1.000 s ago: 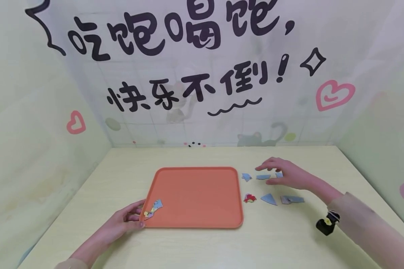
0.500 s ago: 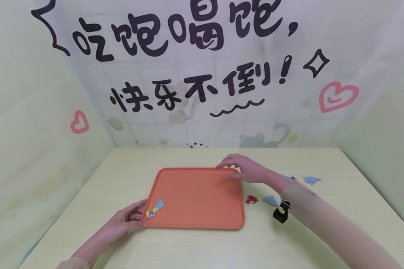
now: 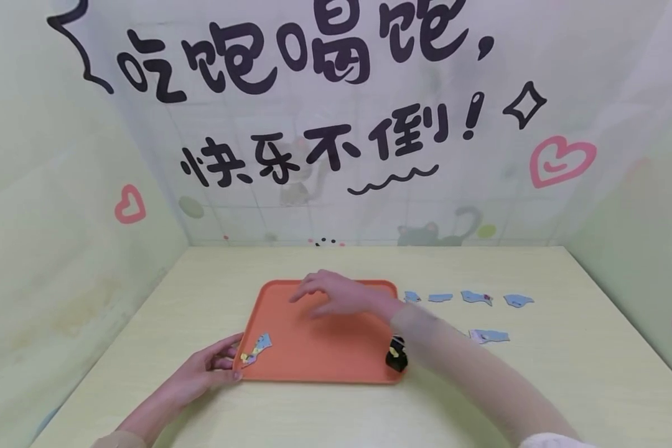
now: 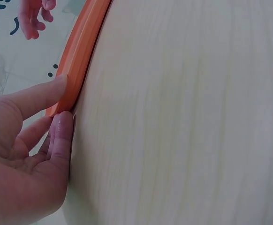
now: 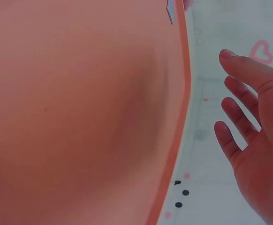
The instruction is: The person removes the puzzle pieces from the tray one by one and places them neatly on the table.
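Note:
An orange tray [image 3: 336,361] lies on the table, with a flat, irregular blue and yellow picture piece [image 3: 263,341] in its near left corner. My left hand [image 3: 204,370] grips that same corner; in the left wrist view the thumb presses on the rim [image 4: 80,61] and the fingers curl against its outer side. Over the middle of the tray hovers my right hand [image 3: 336,294], fingers apart. The right wrist view shows that hand [image 5: 261,117] holding nothing, apart from the tray surface [image 5: 80,117]. Parts of the tray's right side are hidden by the right forearm.
Right of the tray, several flat blue picture pieces lie in a back row, among them one with a red spot [image 3: 476,298] and one at the row's end [image 3: 518,301]. A longer piece [image 3: 489,336] lies nearer. A printed backdrop [image 3: 313,211] stands behind the table [image 3: 313,417].
My right hand has moved left from above the loose pieces to over the middle of the tray. Its forearm now covers the red piece and the triangular piece. The left hand stays put.

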